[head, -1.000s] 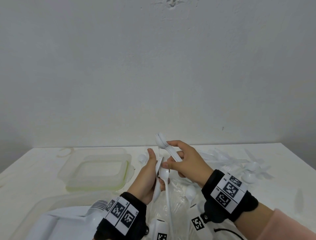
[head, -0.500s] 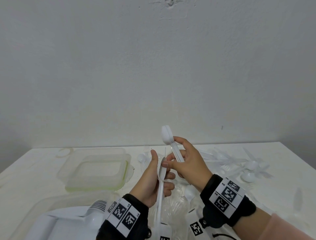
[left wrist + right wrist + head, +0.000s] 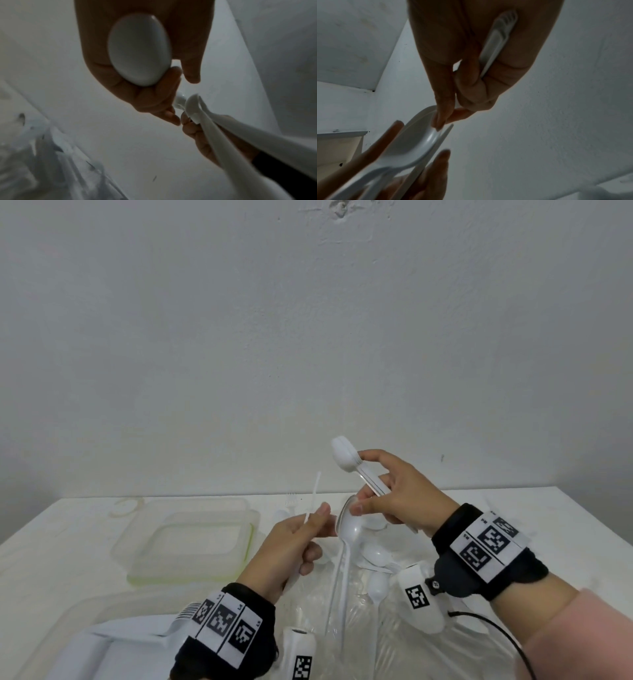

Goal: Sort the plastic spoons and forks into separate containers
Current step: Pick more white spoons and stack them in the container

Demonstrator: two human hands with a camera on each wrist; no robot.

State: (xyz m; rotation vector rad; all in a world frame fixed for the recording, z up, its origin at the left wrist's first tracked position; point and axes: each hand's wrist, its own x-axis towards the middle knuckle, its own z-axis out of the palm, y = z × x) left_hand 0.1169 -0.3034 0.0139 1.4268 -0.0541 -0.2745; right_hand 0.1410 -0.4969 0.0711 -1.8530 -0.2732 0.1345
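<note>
— What are the hands holding?
— The right hand (image 3: 397, 498) grips a stack of spoons (image 3: 346, 455) by the handles, its thumb pinching the bowl of another spoon (image 3: 349, 530). The left hand (image 3: 291, 546) has its fingers closed round a thin handle (image 3: 314, 494).
— Changed since half a second ago?
— The hands have drawn apart; the stack sits higher.
— And around them?
— A clear lid (image 3: 191, 539) lies left on the table (image 3: 51, 559); loose spoons (image 3: 376, 556) lie below the hands.

Spoons (image 3: 344, 455) white glossy plastic; container (image 3: 191, 539) clear plastic; wristbands (image 3: 489, 553) prob. black cloth.
</note>
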